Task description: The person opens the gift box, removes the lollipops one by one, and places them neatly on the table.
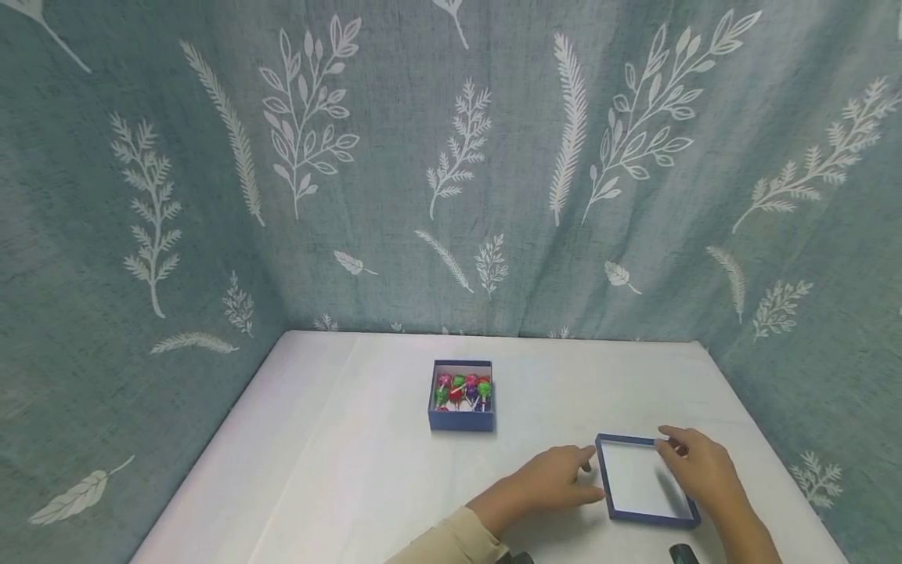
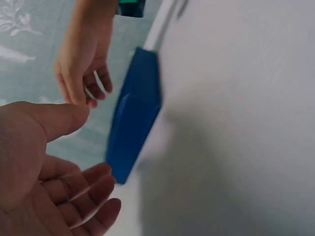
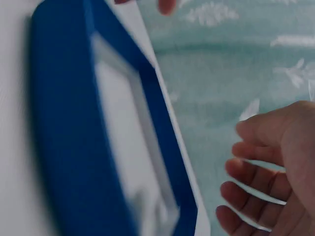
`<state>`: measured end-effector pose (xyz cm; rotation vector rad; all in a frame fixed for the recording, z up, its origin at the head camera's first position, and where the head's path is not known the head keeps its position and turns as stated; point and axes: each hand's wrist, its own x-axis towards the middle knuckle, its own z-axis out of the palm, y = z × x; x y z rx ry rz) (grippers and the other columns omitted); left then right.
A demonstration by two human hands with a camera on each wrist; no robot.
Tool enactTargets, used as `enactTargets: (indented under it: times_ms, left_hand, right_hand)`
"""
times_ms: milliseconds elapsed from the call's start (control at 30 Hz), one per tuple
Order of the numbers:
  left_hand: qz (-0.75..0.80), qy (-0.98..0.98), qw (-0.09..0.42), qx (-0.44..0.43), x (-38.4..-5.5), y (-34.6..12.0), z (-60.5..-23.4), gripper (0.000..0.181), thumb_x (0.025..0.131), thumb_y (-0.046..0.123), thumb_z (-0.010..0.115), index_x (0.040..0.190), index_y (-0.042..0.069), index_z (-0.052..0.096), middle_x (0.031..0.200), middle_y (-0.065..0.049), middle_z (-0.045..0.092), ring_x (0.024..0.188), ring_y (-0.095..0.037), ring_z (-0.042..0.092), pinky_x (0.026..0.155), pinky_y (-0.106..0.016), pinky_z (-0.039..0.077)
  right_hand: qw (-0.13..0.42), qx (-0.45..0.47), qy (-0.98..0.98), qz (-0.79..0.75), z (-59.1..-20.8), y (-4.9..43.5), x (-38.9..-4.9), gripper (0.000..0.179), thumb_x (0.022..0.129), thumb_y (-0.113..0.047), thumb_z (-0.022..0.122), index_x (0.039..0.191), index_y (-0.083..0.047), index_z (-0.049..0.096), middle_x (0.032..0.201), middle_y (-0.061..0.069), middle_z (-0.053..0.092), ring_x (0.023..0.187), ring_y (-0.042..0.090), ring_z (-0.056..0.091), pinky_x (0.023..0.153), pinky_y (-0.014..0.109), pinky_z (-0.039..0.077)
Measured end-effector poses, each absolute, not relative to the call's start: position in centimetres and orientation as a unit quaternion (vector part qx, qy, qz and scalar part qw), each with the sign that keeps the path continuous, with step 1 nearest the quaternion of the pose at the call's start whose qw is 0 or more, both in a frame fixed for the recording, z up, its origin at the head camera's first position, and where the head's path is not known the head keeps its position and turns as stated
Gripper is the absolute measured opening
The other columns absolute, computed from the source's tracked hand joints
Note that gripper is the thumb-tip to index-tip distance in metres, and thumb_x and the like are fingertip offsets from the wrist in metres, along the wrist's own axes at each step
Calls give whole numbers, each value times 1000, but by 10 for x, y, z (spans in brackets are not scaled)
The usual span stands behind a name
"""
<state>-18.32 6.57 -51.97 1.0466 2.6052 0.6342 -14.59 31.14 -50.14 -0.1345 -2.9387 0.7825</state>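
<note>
A shallow blue box lid (image 1: 651,518) with a white inside lies on the table at the front right, its hollow side up. Just left of it is my left hand (image 1: 553,478), thumb and fingers spread towards its left wall; whether a fingertip touches cannot be told. My right hand (image 1: 705,470) hovers at the lid's right side, fingers loosely bent, covering its back right corner. In the right wrist view, the right hand (image 3: 280,172) holds nothing and stands apart from the lid (image 3: 74,123). The left wrist view shows the left hand (image 2: 54,172) relaxed beside the lid's blue side (image 2: 135,113).
A blue open box (image 1: 461,421) of colourful wrapped lollipops (image 1: 458,389) stands near the middle of the white table (image 1: 338,439). A green leaf-patterned cloth (image 1: 395,157) hangs behind the table and along both sides.
</note>
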Motion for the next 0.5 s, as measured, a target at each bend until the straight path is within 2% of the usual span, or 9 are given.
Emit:
enactTargets:
  times_ms: [133, 267, 500]
  left_hand:
    - [242, 890, 90, 377, -194, 43, -502, 54, 93, 42, 63, 137, 12, 56, 105, 12, 67, 84, 3, 58, 74, -18, 47]
    - [253, 883, 45, 393, -205, 16, -489, 43, 95, 37, 62, 129, 11, 63, 102, 9, 69, 81, 3, 58, 70, -16, 46]
    - [283, 884, -2, 372, -223, -27, -476, 33, 96, 30, 62, 123, 12, 67, 99, 5, 69, 80, 0, 58, 67, -17, 47]
  right_hand:
    - [100, -14, -955, 280, -498, 280, -162, 37, 96, -23, 60, 123, 3, 62, 108, 19, 65, 99, 39, 62, 83, 54, 49]
    - [89, 0, -942, 324, -501, 249, -182, 38, 98, -24, 58, 128, -2, 60, 116, 18, 63, 106, 37, 60, 88, 52, 48]
    - [128, 83, -912, 382, -517, 195, -202, 33, 95, -22, 63, 125, -6, 65, 111, 7, 67, 99, 25, 63, 83, 45, 52]
